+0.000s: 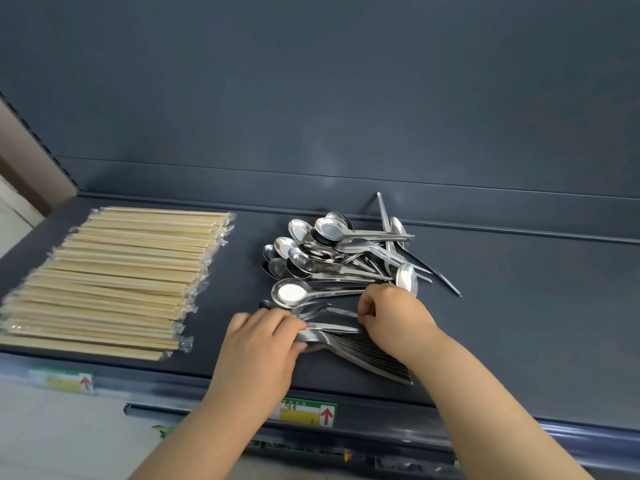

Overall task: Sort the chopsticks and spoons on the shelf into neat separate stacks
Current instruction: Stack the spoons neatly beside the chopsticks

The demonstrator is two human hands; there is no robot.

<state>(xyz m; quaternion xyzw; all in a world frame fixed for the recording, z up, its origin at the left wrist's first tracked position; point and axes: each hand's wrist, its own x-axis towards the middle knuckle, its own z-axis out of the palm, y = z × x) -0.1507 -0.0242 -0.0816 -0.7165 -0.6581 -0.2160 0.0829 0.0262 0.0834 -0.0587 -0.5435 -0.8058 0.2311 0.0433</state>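
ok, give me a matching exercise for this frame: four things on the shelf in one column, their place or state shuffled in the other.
1 chopsticks
2 loose spoons
3 nested spoon stack
4 price label

A on front edge of shelf
B gripped by left hand and right hand
C jumbled heap behind the hands
D neat row, left side

Pairs: 1-D, 2-C, 3-B, 4-A

On the front rail we see a left label and a middle label, both red-arrowed; below it, pale floor.
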